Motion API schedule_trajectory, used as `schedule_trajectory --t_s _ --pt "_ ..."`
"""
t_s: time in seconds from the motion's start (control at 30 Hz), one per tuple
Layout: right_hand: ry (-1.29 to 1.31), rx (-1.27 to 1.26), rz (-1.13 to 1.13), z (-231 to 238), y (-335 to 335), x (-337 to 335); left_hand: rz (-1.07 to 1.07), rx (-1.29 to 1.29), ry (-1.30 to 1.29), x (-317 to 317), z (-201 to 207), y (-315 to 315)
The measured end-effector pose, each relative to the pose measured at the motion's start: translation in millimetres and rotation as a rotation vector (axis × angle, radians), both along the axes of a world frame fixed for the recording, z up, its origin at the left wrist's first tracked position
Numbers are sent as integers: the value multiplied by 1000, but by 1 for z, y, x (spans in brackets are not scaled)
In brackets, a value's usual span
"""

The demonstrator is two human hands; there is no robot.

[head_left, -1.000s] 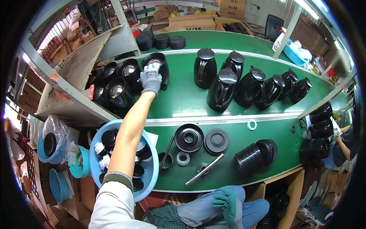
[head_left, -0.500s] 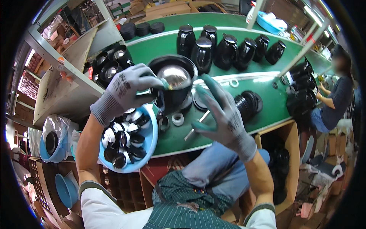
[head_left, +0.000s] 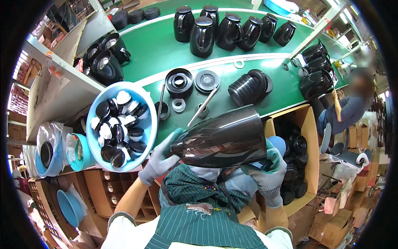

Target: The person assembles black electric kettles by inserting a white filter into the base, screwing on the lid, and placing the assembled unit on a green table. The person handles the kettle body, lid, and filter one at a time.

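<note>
Black jug body (head_left: pixel 222 137) lying sideways over lap; L hand (head_left: pixel 162 157) grips narrow end, R hand (head_left: pixel 267 170) grasps wide end. Blue basin (head_left: pixel 147 137) w/ caps just left, at tabletop (head_left: pixel 166 50) edge.

This is a factory assembly line. A long green conveyor belt (head_left: pixel 166 50) runs across the view as the landmark. On it, at its far side, stands a row of identical black jugs (head_left: pixel 226 29), with stacks of black rings (head_left: pixel 248 85) at its near edge. Just left of the belt, a blue basin (head_left: pixel 147 124) holds many matching caps. Below the belt's near edge, cardboard boxes (head_left: pixel 306 137) hold more black parts. At the belt's right end, another person (head_left: pixel 348 108) works seated.
</note>
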State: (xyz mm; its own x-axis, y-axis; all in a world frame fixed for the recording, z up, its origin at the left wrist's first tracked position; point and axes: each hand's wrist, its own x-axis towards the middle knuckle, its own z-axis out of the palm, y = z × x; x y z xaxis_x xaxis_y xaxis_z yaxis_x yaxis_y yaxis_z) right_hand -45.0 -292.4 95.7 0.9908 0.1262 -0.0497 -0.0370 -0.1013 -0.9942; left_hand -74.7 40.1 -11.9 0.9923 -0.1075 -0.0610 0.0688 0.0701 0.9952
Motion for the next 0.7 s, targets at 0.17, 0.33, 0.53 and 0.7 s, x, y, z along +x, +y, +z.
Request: schedule_trajectory --t_s 0.17,0.33,0.53,0.7 --pt "-283 -108 136 -12 33 5 -94 68 23 9 -37 -4" --pt "-427 -259 732 22 54 58 -151 23 61 26 -48 -11" --pt "-112 -300 388 -43 106 221 -130 -2 66 43 -61 -30" --pt "-118 -1436 571 -164 168 329 -152 17 87 59 -58 -33"
